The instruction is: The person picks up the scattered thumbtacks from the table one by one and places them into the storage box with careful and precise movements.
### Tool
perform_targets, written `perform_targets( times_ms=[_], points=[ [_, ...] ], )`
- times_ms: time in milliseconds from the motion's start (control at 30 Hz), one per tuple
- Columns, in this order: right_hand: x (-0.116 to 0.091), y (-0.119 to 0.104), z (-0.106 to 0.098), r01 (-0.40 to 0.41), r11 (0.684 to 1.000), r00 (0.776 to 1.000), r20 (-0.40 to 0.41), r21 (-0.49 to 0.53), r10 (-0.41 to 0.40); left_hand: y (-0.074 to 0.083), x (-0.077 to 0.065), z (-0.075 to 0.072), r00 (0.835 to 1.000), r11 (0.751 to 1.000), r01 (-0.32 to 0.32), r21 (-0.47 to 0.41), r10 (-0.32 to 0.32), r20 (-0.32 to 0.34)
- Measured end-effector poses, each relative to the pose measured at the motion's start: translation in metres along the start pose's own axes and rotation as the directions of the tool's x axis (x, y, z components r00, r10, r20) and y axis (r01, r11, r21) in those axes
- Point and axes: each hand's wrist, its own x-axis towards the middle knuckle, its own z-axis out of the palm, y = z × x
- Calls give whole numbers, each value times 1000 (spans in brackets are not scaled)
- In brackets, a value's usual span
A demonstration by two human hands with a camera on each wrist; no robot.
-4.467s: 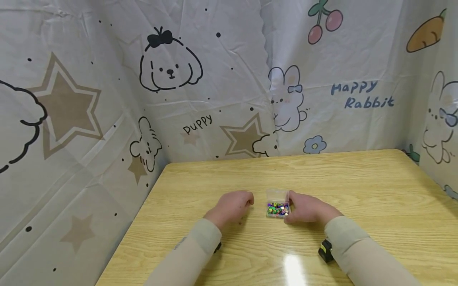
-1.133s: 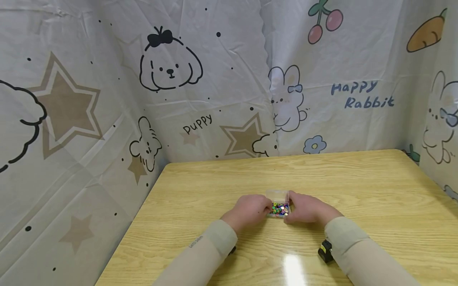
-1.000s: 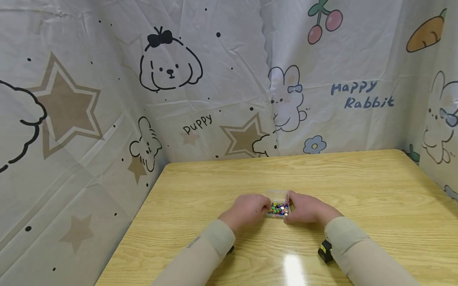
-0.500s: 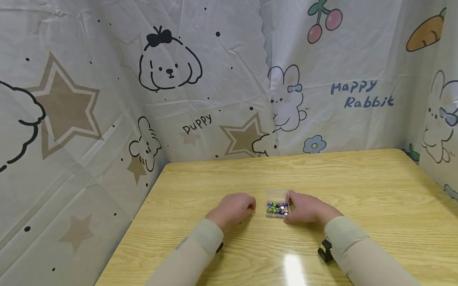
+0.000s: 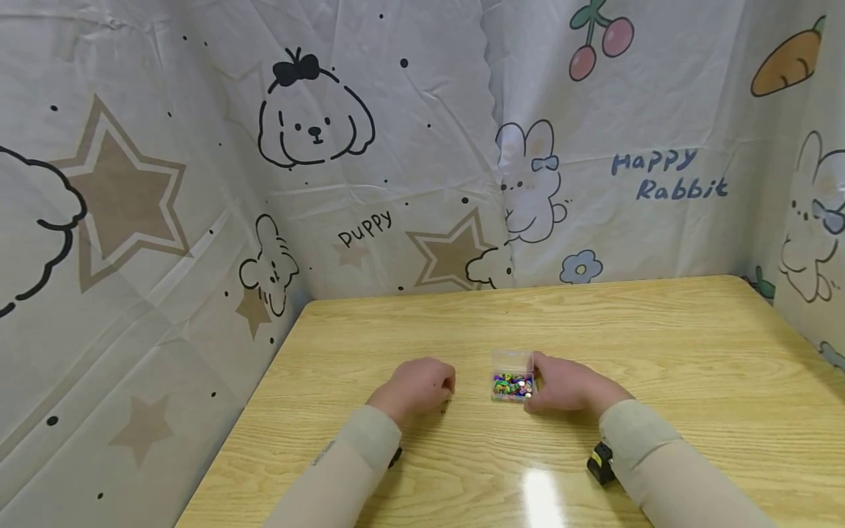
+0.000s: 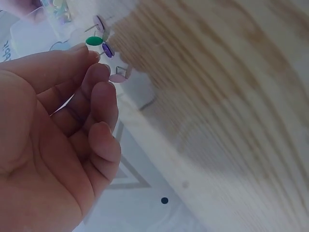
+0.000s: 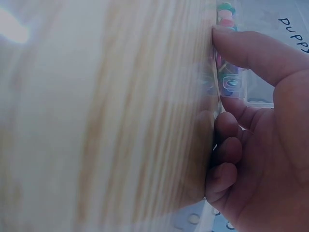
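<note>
My left hand (image 5: 422, 385) is low over the table, left of a small clear plastic box (image 5: 511, 398). In the left wrist view, its thumb and index fingertips pinch a purple thumbtack (image 6: 107, 50) by the pin. Close around the fingertips are a green thumbtack (image 6: 94, 41), a pale pink thumbtack (image 6: 99, 22) and another pink thumbtack (image 6: 118, 78). My right hand (image 5: 566, 385) grips the box's right side between thumb and fingers. The box's lid (image 5: 511, 360) is raised at the back, and colourful thumbtacks (image 5: 510, 384) fill the inside.
The wood-grain table (image 5: 647, 337) reaches back to a printed cloth (image 5: 409, 132) hanging around it. A black wrist camera (image 5: 601, 463) sits under the right sleeve. Glare (image 5: 543, 499) shines near the front.
My left hand has reached into the box and come back out, moving left to the spot beside the loose thumbtacks. The right hand and the box have stayed in place.
</note>
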Motion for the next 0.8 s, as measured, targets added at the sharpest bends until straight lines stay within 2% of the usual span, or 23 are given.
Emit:
perform_targets(
  times_ms=[333,567,800],
  points=[
    [1,1,-1,3,1000,1000,-2,-24,-3,-7,-3,-3,1000,1000,23,1,-23,-15],
    [0,-1,-1,15,999,1000,-4,-37,-15,-10,-4,0,999,999,36,8,-37,26],
    [0,-1,-1,13,999,1000,-1,-41,-14,-7,-2,0,1000,1000,25,15,-25,2]
  ],
)
